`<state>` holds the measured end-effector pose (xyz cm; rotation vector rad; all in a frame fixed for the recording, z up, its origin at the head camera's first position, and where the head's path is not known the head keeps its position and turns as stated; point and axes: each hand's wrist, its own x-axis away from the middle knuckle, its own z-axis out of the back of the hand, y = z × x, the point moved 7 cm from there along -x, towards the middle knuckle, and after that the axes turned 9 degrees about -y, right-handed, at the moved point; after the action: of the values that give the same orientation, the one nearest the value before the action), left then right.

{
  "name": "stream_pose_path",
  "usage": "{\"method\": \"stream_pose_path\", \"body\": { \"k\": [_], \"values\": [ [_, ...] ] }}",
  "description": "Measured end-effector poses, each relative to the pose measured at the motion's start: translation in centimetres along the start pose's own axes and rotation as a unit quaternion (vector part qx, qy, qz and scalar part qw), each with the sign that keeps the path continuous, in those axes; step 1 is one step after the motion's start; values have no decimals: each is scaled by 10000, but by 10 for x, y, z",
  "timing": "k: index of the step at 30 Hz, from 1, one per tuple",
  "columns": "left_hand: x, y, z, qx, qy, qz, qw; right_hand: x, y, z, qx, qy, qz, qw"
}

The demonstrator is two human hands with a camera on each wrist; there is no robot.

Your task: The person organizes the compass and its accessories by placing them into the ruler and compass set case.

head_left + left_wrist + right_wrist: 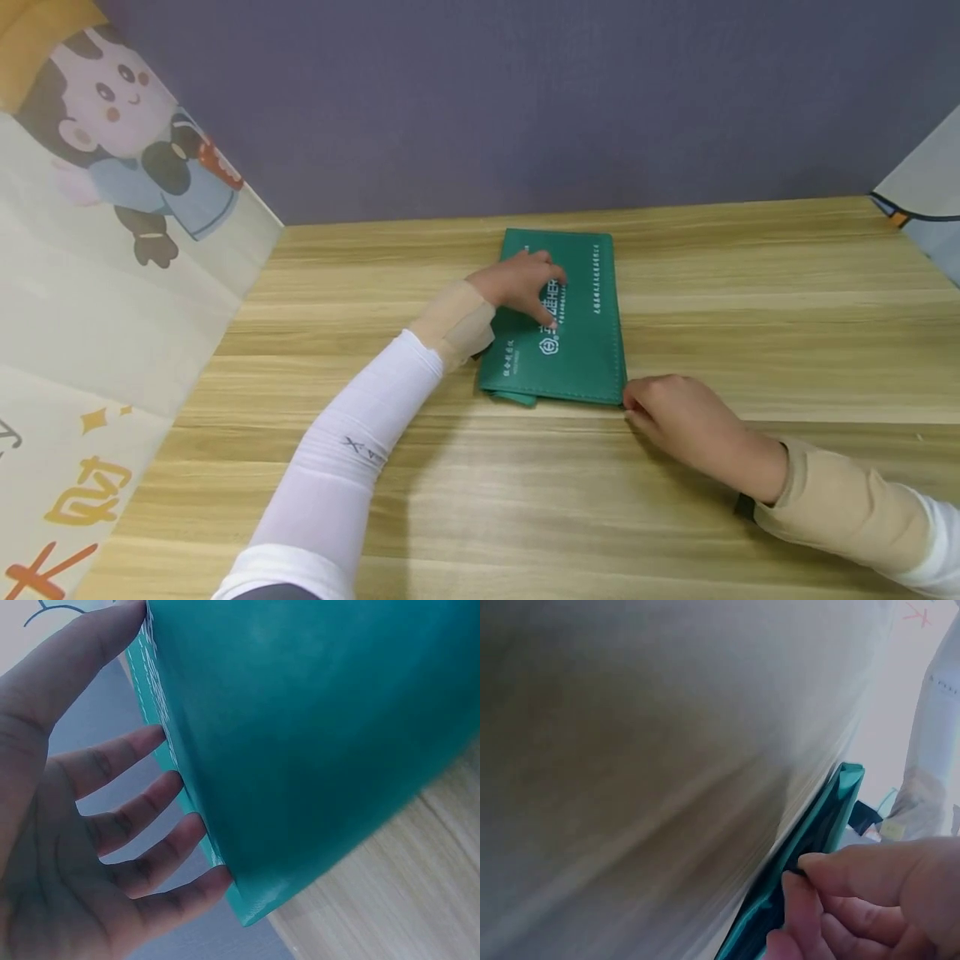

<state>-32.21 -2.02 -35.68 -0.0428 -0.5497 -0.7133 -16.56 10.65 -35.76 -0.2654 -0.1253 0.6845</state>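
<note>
A flat green pouch [585, 350] with white printing and stitched edges lies on the table. My left hand [521, 283] rests on top of it with spread, slightly bent fingers. In the left wrist view, the left hand's fingertips [191, 825] touch the pouch's printed face. At the near right corner, my right hand [682, 417] pinches the pouch edge between thumb and forefinger. The right wrist view shows a small dark bit at the right hand's pinch [840, 900]; its kind is unclear. From that side, the pouch's edge [844, 787] looks layered.
The table [525, 500] has a wood-grain top. Behind it stands a dark purple-grey panel [540, 108]. A white panel with a cartoon figure [142, 142] borders the left side. A small green flap [516, 398] sticks out under the pouch's near edge.
</note>
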Motion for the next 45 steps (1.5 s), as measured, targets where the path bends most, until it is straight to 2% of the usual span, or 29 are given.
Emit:
{"method": "stream_pose_path", "body": {
  "k": [9, 19, 28, 35, 45],
  "values": [
    [1, -3, 0, 95, 22, -2, 10000, -4, -12, -2, 216, 98, -76, 9997],
    [0, -2, 1, 48, -22, 44, 10000, -15, -32, -3, 346, 149, 238, 9990],
    [0, 0, 2, -1, -28, 55, 10000, -30, -47, -6, 292, -99, 467, 9984],
    [0, 0, 2, -39, -82, 93, 9999, -42, -53, -10, 34, -350, 446, 9984],
    [-6, 1, 0, -81, -107, 76, 9999, -57, -69, -12, -59, -421, 678, 9968]
  ]
}}
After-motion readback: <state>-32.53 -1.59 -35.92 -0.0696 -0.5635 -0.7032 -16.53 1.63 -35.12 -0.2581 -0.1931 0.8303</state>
